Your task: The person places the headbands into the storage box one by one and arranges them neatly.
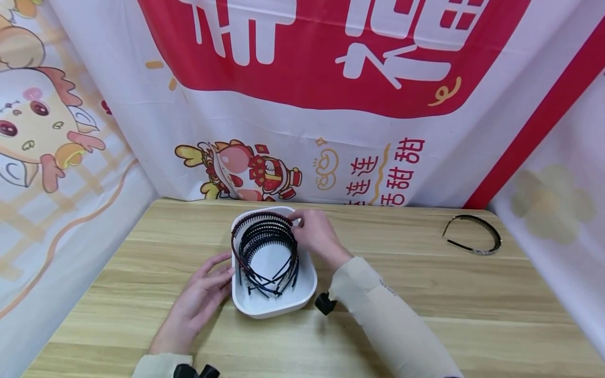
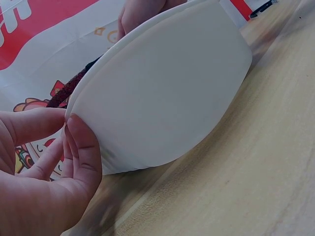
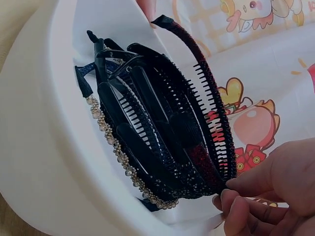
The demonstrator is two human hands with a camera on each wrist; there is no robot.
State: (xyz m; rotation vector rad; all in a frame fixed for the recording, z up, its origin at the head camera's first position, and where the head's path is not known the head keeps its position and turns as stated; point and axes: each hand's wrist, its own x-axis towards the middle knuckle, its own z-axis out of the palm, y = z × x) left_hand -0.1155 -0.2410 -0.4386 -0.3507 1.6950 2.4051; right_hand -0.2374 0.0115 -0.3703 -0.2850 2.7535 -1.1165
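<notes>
A white plastic tub [image 1: 279,310] stands on the table, holding several dark toothed headbands [image 3: 170,93] nested together. One of these, in the right wrist view, carries a row of pale beads [image 3: 114,142]. My left hand [image 1: 200,299] is at the tub's left side; in the left wrist view its fingertips pinch the rim. At the tub's far right corner, my right hand [image 1: 316,233] pinches the edge of a dark red glittery headband [image 3: 187,39]. This band leans upright above the others, partly over the rim. The pinched spot is partly hidden by my fingertips.
Apart from the tub, a single black headband [image 1: 493,232] lies at the table's far right. The wooden table [image 1: 402,294] meets a printed cloth [image 1: 331,121] at the back, with more cloth hanging on both sides.
</notes>
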